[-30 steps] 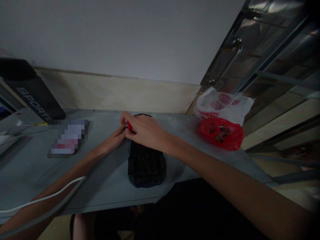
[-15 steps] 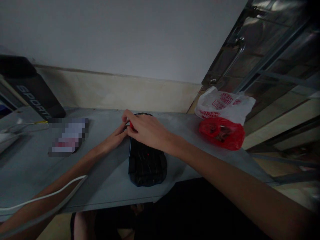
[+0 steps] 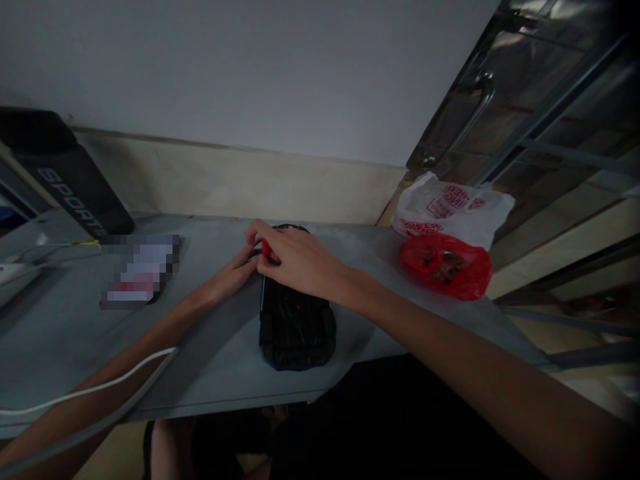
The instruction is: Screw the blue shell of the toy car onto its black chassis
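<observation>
**Black device under both hands at mid-frame**

Black, ridged and wrapped in glossy film, the black device [image 3: 296,320] lies lengthwise at the centre of the frame on the grey table [image 3: 210,373], its near end close to the table's front edge. The right hand [image 3: 300,261] covers its far end, fingers curled and pinching a small red piece [image 3: 265,248]. The left hand [image 3: 231,275] touches the same spot, fingers pressed together. Judging by this, the work at that end is under way, not finished. Open tabletop lies either side. The red bag [image 3: 447,267] and white bag [image 3: 450,210] sit well apart at the right; a white cable [image 3: 90,390] crosses the lower left
</observation>
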### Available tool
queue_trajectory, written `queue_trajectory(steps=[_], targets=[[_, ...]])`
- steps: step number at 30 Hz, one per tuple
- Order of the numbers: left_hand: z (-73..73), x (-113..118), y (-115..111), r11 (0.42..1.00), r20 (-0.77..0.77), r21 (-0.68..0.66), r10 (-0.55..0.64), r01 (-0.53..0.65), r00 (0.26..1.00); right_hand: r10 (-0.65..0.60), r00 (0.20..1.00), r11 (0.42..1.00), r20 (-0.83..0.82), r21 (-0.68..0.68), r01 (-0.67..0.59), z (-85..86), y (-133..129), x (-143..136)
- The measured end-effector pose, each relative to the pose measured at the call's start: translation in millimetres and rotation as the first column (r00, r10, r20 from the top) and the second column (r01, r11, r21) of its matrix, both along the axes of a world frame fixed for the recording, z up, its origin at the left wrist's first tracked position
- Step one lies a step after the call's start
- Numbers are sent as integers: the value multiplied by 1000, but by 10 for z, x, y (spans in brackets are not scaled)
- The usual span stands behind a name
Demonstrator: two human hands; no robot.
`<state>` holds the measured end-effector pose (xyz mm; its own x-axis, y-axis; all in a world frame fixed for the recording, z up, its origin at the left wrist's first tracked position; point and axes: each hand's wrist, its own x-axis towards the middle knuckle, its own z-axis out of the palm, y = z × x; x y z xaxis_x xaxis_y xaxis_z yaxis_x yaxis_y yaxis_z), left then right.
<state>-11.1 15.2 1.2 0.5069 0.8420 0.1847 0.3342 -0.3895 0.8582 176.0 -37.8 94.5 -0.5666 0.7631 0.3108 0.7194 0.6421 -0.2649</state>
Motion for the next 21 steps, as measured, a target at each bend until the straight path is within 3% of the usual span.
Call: queue_trajectory(steps=[6,10,15,21], targets=[[71,13,-56,997,40,-79,7,-4,999,-25,999,1000,-33,-3,25,-8,-16,25],[56,15,-51,993,38,-118,7,-2,999,-129,992,991,-9,-21,129,4,-48,14],[31,17,-31,989,41,-148,25,-19,999,-173,983,984,58,57,170,9,-58,-5],[100,26,-90,991,22,-137,9,-6,1000,-47,999,998,-27,-40,46,-15,17,43]])
